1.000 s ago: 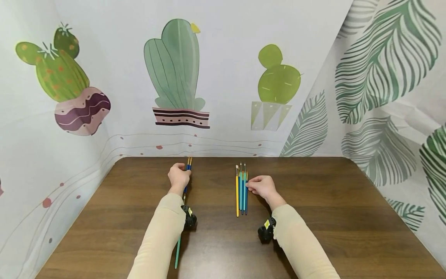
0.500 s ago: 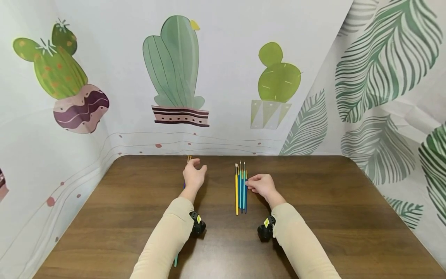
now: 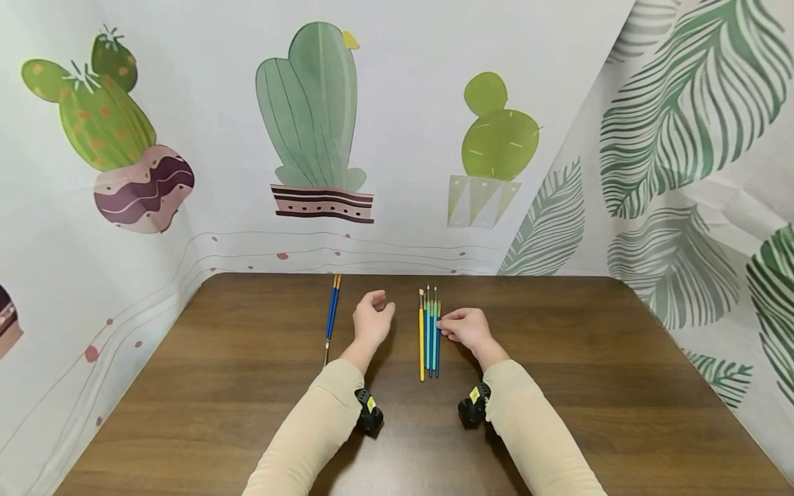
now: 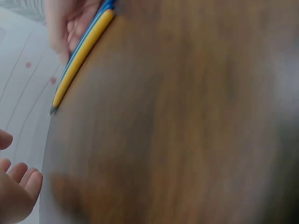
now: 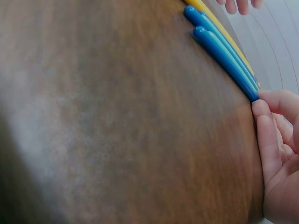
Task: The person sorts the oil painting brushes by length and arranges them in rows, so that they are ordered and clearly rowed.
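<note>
Just right of the middle of the head view, a close row of brushes lies on the brown table point(image 3: 577, 358), bristles toward the far edge: a yellow brush point(image 3: 422, 344) at the left side, teal brushes point(image 3: 434, 337) and blue ones in the middle, and a dark blue brush point(image 3: 438, 362) at the right side. The right hand point(image 3: 468, 326) comes in from the lower right, thumb and forefinger together, pinching the dark blue brush partway up. The left hand point(image 3: 373, 320), near the centre of the frame, holds nothing; its fingers are loosely bent and its thumb stands apart from them. It is left of the yellow brush, not touching it. Farther left, two blue brushes point(image 3: 331, 318) lie at a slant, tips at the far edge, with the bristle end of another brush point(image 3: 326, 353) at their lower ends, partly hidden by the left sleeve point(image 3: 310, 434). Each wrist bears a black camera point(image 3: 370, 419). Behind the table hangs a pale cloth point(image 3: 409, 138) with printed cacti across the left and middle, and striped leaves point(image 3: 682, 117) at the right.
</note>
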Tool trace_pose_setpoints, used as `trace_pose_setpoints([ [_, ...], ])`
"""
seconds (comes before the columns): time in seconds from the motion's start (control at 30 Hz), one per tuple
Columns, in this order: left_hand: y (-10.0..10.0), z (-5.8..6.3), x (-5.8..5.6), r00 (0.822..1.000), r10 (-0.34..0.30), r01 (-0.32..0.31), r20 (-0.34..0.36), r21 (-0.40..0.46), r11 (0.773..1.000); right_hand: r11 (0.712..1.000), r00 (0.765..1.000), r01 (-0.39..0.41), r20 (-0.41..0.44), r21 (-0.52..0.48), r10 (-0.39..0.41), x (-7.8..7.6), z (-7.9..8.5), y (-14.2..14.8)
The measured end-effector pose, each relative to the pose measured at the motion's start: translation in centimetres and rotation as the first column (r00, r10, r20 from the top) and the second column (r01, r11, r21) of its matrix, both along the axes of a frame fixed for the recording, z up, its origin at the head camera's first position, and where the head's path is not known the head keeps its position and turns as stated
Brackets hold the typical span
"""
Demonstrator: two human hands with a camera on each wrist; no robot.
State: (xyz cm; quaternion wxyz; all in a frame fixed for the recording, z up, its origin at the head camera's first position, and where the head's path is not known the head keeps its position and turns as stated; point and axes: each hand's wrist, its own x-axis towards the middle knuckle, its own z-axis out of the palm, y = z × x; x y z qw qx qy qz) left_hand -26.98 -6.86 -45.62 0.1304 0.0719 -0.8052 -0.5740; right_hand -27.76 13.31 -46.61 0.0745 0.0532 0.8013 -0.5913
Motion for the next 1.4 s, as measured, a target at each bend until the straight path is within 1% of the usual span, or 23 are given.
trace_pose_setpoints([
  [0.2,1.7,-0.5,0.4,0.999,-0.036,0.035,0.018,0.029,0.999,1.000,1.000,0.001,-0.005,-0.008,-0.001,0.1,0.0,0.0],
  [0.43,3.4,-0.7,0.7,0.993,-0.089,0.077,0.071,0.152,0.985,1.000,1.000,0.006,-0.008,-0.007,-0.006,0.1,0.1,-0.1],
  [0.57,4.2,-0.6,0.9,0.988,-0.114,0.092,0.102,0.199,0.976,1.000,1.000,0.010,-0.004,0.001,-0.010,0.0,0.1,-0.1],
  [0.67,4.7,-0.6,1.0,0.984,-0.133,0.099,0.121,0.251,0.963,1.000,1.000,0.010,-0.003,0.002,-0.010,-0.1,-0.1,-0.1],
  [0.77,5.1,-0.6,1.0,0.983,-0.133,0.086,0.130,0.317,0.944,1.000,1.000,0.010,-0.002,-0.001,-0.010,-0.1,-0.1,-0.1],
  [0.93,5.4,-0.8,0.8,0.984,-0.103,0.032,0.144,0.427,0.903,1.000,1.000,0.018,0.002,-0.006,-0.018,-0.2,-0.3,-0.1],
  [1.0,5.5,-0.8,0.7,0.984,-0.092,0.012,0.154,0.455,0.891,1.000,1.000,0.020,0.004,-0.008,-0.020,-0.2,-0.4,-0.1],
  [1.03,5.5,-0.8,0.7,0.984,-0.087,0.008,0.153,0.455,0.890,1.000,1.000,0.020,0.004,-0.004,-0.020,-0.2,-0.4,-0.1],
  [1.07,5.6,-0.8,0.8,0.985,-0.082,0.005,0.152,0.453,0.892,1.000,1.000,0.022,0.004,-0.003,-0.022,-0.2,-0.3,-0.1],
  [1.1,5.7,-0.8,0.8,0.986,-0.077,0.004,0.151,0.436,0.900,1.000,1.000,0.023,0.002,0.001,-0.023,-0.1,-0.3,-0.1],
  [1.17,5.8,-0.8,0.7,0.987,-0.062,0.001,0.148,0.382,0.924,1.000,1.000,0.024,0.001,0.007,-0.024,-0.1,-0.3,-0.1],
  [1.23,5.9,-0.8,0.7,0.989,-0.046,-0.001,0.144,0.312,0.950,1.000,1.000,0.022,0.000,0.012,-0.022,-0.1,-0.2,-0.1],
  [1.3,6.1,-0.7,0.6,0.989,-0.030,-0.006,0.147,0.238,0.971,1.000,1.000,0.019,-0.001,0.010,-0.019,-0.1,-0.1,-0.1],
  [1.4,6.2,-0.6,0.5,0.990,-0.013,-0.006,0.143,0.129,0.992,1.000,1.000,0.018,-0.001,0.003,-0.018,-0.1,-0.2,-0.1],
])
